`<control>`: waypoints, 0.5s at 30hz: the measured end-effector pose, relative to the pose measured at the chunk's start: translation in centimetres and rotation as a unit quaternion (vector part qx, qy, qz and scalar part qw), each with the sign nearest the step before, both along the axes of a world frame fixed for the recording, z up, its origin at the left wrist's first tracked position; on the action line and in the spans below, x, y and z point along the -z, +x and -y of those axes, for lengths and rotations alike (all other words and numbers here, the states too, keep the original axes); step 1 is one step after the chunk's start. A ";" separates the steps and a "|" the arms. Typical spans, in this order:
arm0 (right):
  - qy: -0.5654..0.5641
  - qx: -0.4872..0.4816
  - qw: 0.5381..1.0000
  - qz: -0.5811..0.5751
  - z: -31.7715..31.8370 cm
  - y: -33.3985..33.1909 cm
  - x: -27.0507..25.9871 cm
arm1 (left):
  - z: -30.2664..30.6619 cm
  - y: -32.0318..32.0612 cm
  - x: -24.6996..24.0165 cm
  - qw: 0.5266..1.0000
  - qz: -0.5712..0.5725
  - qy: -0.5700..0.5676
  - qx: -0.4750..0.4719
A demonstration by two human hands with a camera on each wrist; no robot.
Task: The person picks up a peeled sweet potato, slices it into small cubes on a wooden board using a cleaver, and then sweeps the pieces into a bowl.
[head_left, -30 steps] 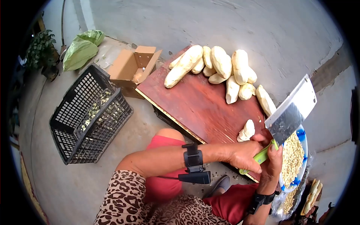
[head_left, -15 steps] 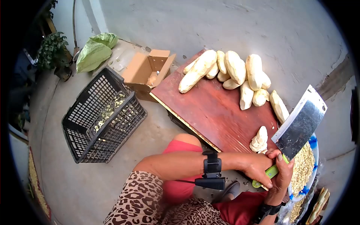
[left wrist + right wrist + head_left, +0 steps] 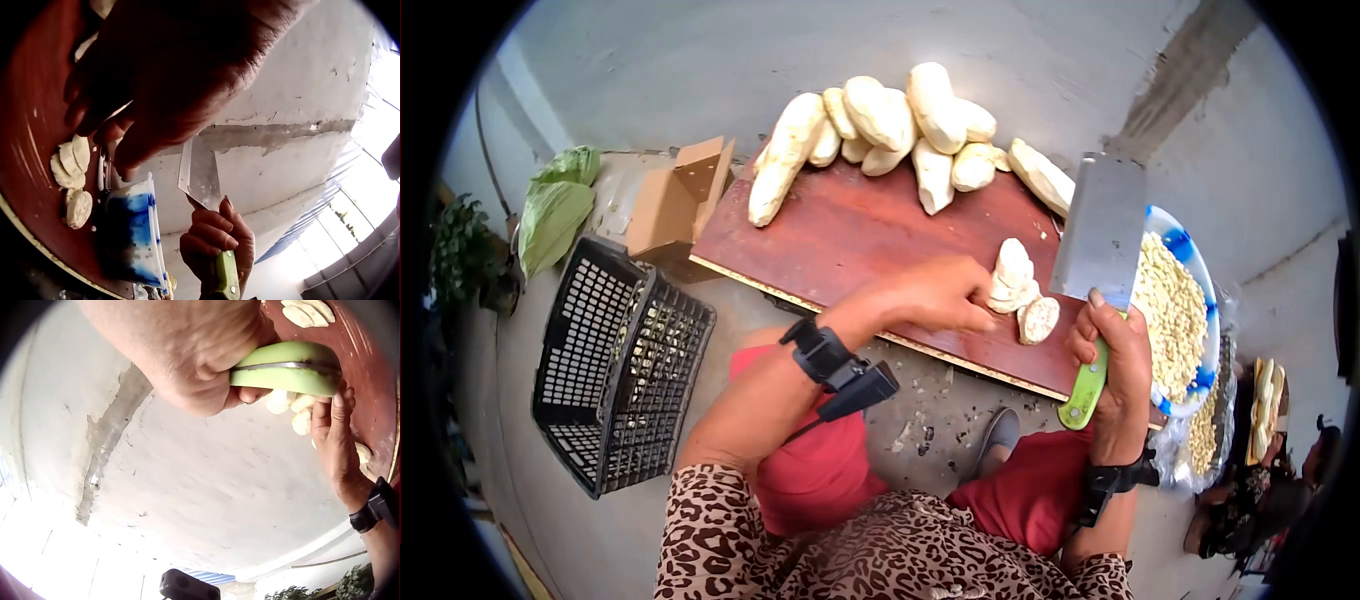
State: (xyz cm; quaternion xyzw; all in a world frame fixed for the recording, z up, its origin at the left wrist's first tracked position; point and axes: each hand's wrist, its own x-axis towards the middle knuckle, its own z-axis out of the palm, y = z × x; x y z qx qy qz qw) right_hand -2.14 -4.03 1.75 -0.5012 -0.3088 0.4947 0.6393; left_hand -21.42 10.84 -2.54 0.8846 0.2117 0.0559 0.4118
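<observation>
The right hand (image 3: 1122, 350) curls round the green handle (image 3: 1084, 392) of the knife (image 3: 1103, 225), its blade pointing up beyond the fingers. The left hand (image 3: 935, 292), fingers loosely bent and slightly apart, holds nothing just beside the slices (image 3: 1012, 277), which lie on the surface (image 3: 840, 235) between the hands. Peeled roots (image 3: 788, 155) lie beyond them.

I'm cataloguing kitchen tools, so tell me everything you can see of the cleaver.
The cleaver has a broad, near-rectangular silver blade, metal by its look, with small specks on it. Its bright green handle shows round rivets, and a metal strip runs between its two green sides. The right hand grips the handle, holding the cleaver blade up, beside the blue-and-white basin in the head view. Its sharpness cannot be told.
</observation>
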 end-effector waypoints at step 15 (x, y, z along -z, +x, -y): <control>0.006 0.050 0.997 0.064 2.0 2.0 -0.2 | -1.7 10.5 6.1 0.960 -0.059 0.082 -0.260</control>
